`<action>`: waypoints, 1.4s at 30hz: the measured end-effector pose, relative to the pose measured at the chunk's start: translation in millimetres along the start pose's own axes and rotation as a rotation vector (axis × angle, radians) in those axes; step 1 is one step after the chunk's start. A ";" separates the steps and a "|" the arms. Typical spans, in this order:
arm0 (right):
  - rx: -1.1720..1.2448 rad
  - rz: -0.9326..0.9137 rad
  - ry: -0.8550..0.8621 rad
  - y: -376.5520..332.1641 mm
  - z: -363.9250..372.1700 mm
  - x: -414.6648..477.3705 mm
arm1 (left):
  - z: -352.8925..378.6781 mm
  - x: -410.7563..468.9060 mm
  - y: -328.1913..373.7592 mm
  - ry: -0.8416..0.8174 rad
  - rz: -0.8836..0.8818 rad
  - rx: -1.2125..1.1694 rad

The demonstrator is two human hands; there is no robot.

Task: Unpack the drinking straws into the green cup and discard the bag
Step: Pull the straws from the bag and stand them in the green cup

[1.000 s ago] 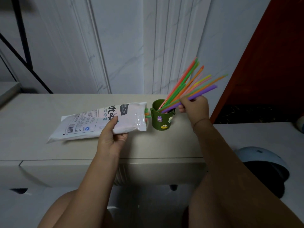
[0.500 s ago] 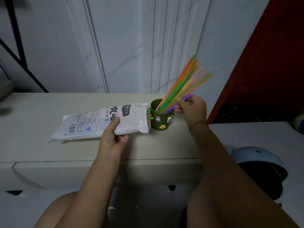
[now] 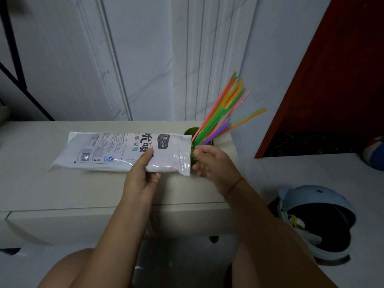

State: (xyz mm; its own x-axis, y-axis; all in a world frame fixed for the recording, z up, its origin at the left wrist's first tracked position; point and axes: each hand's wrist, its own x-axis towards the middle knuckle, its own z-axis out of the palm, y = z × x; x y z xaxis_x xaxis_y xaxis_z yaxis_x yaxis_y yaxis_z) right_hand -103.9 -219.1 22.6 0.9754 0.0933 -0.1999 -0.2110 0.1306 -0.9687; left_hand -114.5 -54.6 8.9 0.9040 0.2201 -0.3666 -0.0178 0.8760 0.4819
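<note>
A white plastic straw bag (image 3: 116, 151) lies on the pale cabinet top (image 3: 83, 188), its open mouth facing right. My left hand (image 3: 141, 175) grips the bag near that mouth. Behind the mouth stands the green cup (image 3: 191, 132), mostly hidden, with several coloured straws (image 3: 224, 113) fanning up and to the right out of it. My right hand (image 3: 214, 163) is at the bag's mouth, fingers loosely spread beside a few green straw ends (image 3: 192, 151) that poke out; I cannot see a firm grasp on them.
A light blue bin (image 3: 324, 202) with a dark opening stands on the floor at the right, below the cabinet edge. White marbled wall panels rise behind the cabinet. A dark red door panel (image 3: 336, 80) is at the right. My knees show at the bottom.
My right hand has let go of the straws in the cup and moved down and left to the bag's mouth. The straws now stand free in the cup. My left hand stays on the bag.
</note>
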 end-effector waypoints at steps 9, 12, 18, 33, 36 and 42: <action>0.060 -0.068 0.007 5.9 7.1 8.1 | 2.0 -6.1 -3.1 -0.061 0.015 0.078; 0.030 -0.082 0.022 5.5 3.0 7.5 | 2.2 -6.4 -1.4 -0.053 -0.011 0.034; 0.060 -0.076 -0.006 0.1 -16.2 7.7 | -5.5 -0.8 9.1 -0.008 -0.020 -0.042; -0.081 -0.146 0.040 8.8 3.2 13.8 | -0.6 -6.5 -4.4 -0.098 -0.060 0.022; -0.075 -0.141 0.036 7.8 -1.7 14.0 | -4.1 -2.3 -1.2 -0.070 -0.064 -0.022; -0.105 -0.135 0.002 -7.2 -30.8 13.2 | -16.0 7.4 14.0 0.022 -0.033 -0.095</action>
State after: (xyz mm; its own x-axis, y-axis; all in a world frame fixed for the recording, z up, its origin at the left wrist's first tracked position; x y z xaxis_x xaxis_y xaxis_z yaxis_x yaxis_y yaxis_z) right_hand -87.6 -249.1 22.4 0.9946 0.0794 -0.0666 -0.0698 0.0379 -0.9968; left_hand -115.0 -33.8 0.1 0.8954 0.1987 -0.3985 -0.0294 0.9194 0.3922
